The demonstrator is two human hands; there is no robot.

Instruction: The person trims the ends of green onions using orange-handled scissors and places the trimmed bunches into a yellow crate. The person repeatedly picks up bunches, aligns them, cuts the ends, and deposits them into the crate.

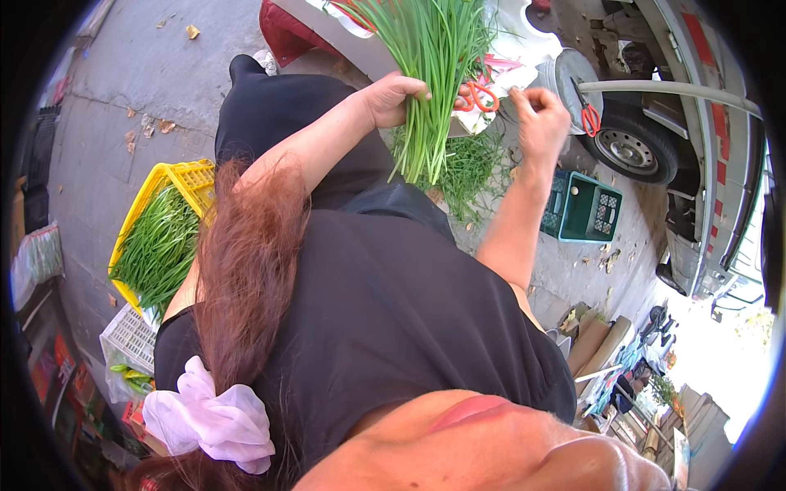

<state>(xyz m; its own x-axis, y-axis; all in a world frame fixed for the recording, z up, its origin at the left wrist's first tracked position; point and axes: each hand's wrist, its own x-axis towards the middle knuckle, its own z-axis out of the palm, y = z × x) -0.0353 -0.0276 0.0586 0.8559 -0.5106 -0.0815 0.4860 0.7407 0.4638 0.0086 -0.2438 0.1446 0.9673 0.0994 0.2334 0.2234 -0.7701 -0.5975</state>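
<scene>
My left hand (396,101) is closed around a large bunch of long green garlic chives (433,92), whose pale ends point towards my body. Orange-handled scissors (482,98) are just right of the bunch, by my left fingertips; their blades are hidden. To the right of them, my right hand (543,119) is raised with curled fingers, thumb and forefinger tips close together. Whether something small is pinched there cannot be told. White sheeting (522,37) covers the surface beyond. Loose green trimmings (473,172) lie below the bunch.
A yellow crate (132,224) of chives stands at left, above a white crate (132,337). At right are a metal bucket (556,77), red-handled scissors (591,119), a green crate (552,205) and a parked vehicle's wheel (626,150). A pale pole (669,88) crosses there.
</scene>
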